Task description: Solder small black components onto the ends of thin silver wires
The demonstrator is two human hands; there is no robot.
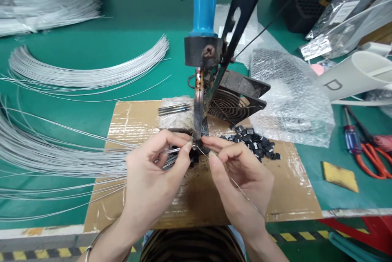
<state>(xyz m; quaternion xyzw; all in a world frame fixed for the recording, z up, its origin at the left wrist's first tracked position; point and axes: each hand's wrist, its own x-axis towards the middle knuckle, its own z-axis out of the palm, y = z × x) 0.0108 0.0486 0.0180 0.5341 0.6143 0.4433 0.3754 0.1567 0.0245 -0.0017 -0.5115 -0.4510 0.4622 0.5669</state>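
Head camera showed your left hand (157, 176) pinching a small part (193, 144) beside the soldering iron tip (198, 119); your right hand (241, 176) pinched a thin wire (202, 152), its end near this part.

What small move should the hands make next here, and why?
Probably the right hand should nudge the thin wire slightly forward, toward the tip of the soldering iron: it pinches that wire, whose end points there, while the left hand holds a small piece close beside the tip.
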